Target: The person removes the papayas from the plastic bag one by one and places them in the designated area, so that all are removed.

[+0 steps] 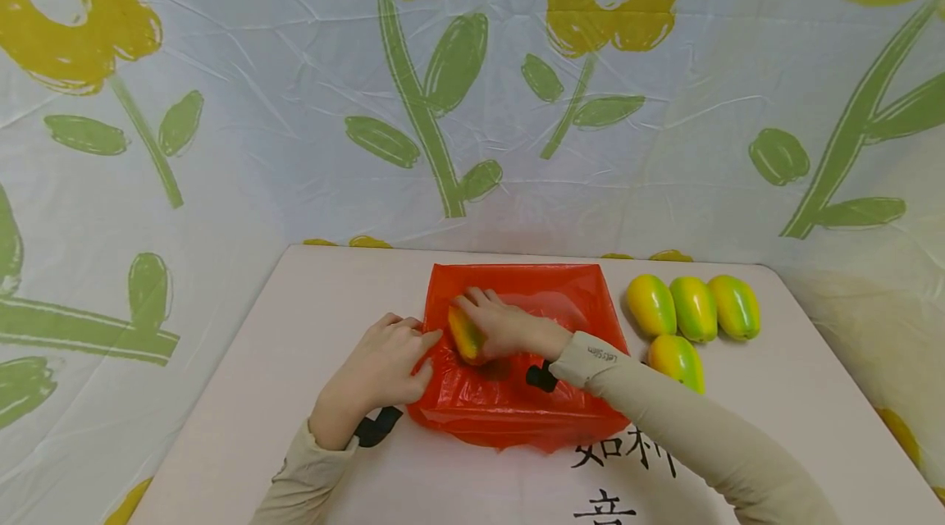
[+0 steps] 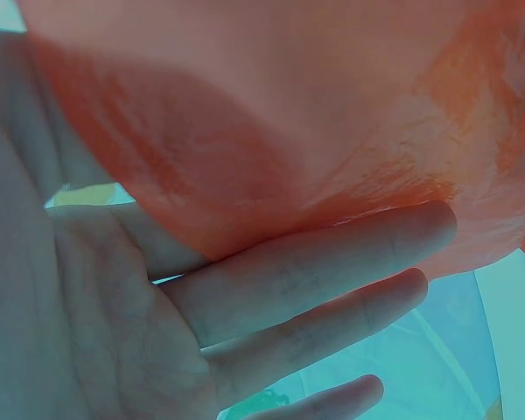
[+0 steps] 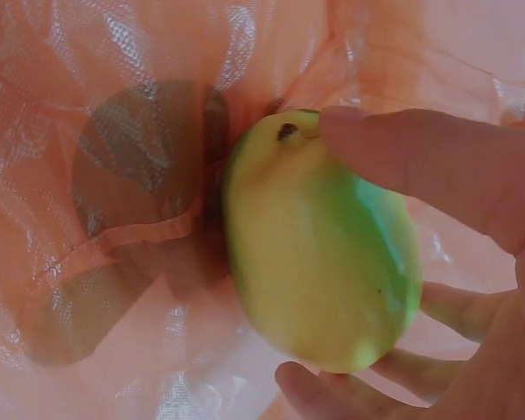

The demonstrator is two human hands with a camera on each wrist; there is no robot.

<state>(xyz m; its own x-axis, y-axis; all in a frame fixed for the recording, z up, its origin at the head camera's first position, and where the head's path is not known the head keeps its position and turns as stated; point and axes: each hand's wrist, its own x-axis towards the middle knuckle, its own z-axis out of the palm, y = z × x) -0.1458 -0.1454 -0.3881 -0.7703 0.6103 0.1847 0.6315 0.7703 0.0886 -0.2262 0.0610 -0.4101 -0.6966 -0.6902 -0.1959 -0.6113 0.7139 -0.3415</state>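
My right hand (image 1: 502,328) reaches into a shallow rectangular container covered in red plastic film (image 1: 517,275). It grips a yellow-green oval fruit (image 3: 319,245), thumb near the dark stem spot and the other fingers round the far side. In the right wrist view the fruit lies close over the crinkled film (image 3: 245,52). My left hand (image 1: 387,361) is at the container's left edge, holding nothing firmly. Seen from the left wrist, its fingers (image 2: 315,271) are straight and spread along the hanging red film (image 2: 245,105), which partly covers one of them.
Several similar yellow-green fruits (image 1: 694,308) stand grouped on the white table (image 1: 332,287) right of the container, one of them partly behind the right sleeve (image 1: 664,402). Black characters (image 1: 605,504) mark the table's near side. A flower-print curtain (image 1: 295,98) hangs behind.
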